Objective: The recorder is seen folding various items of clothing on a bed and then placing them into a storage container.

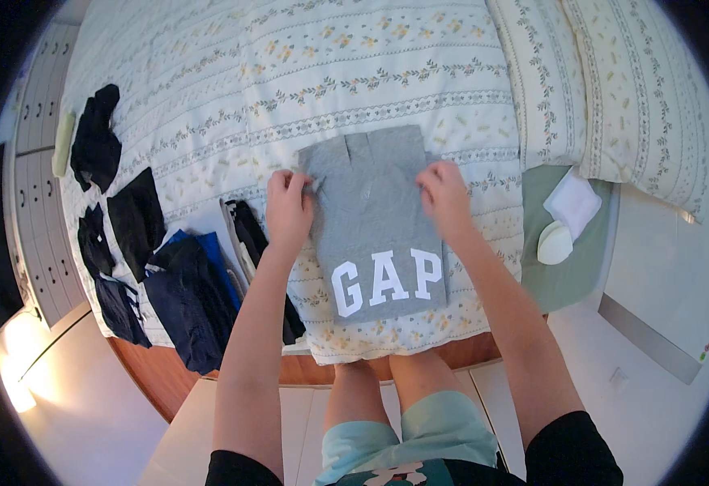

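Note:
A grey shirt [382,206] with large white GAP letters lies folded into an upright rectangle on the floral bedspread [385,91], near the bed's front edge. At its left edge, my left hand [290,209] pinches a bit of the grey fabric between thumb and fingers. My right hand [445,197] is at the opposite edge, its fingers bent and touching the cloth; whether they grip it is hard to tell. The letters are at the end nearest me, and creases run down from the shirt's far end.
Folded dark clothes [190,301], a blue garment [213,252] and black garments [96,140] lie left on the bed. Pillows [549,85] are at the far right. Below them, a white cloth [573,200] and a pale rounded object [555,243] rest on a green surface [558,288].

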{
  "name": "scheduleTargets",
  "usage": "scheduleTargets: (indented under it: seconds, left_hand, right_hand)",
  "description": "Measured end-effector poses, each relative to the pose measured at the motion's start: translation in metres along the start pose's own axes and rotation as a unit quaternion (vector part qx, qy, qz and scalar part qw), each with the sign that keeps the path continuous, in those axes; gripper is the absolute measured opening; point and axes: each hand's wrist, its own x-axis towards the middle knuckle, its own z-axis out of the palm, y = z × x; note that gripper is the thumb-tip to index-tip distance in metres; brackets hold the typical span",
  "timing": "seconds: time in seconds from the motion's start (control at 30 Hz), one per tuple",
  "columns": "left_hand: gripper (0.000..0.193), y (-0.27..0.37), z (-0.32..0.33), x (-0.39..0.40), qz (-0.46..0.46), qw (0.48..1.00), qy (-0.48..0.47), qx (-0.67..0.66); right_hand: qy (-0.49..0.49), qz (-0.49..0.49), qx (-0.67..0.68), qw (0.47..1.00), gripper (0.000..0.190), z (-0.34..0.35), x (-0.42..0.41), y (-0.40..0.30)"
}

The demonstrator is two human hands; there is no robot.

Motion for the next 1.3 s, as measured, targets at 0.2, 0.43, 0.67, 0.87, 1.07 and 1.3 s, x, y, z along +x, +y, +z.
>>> scheduleTargets:
  seconds: [0.2, 0.43, 0.67, 0.87, 1.07, 1.3]
  left_hand:
    - [0.023, 0.002, -0.002, -0.014, 0.062, 0.998, 0.008, 0.0]
    - [0.012, 0.018, -0.021, -0.01, -0.206, 0.876, 0.042, -0.435]
    - [0.018, -0.003, -0.004, 0.043, -0.195, 0.91, 0.078, -0.358]
    - [0.039, -0.006, 0.015, -0.004, -0.248, 0.896, 0.151, -0.335]
    - [0.032, 0.041, 0.015, -0.174, -0.359, 0.86, 0.047, -0.359]
    - [0.018, 0.049, 0.01, -0.196, -0.503, 0.685, 0.002, -0.528]
  right_hand:
    - [-0.025, -0.042, 0.097, 0.994, 0.02, -0.005, -0.02, -0.013]
    - [-0.045, 0.246, 0.365, 0.897, 0.009, -0.028, -0.005, -0.002]
    - [0.026, 0.229, 0.336, 0.913, 0.013, -0.007, 0.061, 0.0]
    - [0.153, 0.271, 0.293, 0.904, 0.03, 0.016, 0.036, -0.002]
    - [-0.018, 0.407, 0.324, 0.854, 0.03, -0.026, -0.118, -0.032]
    - [-0.103, 0.407, 0.439, 0.794, 0.037, -0.032, -0.153, -0.049]
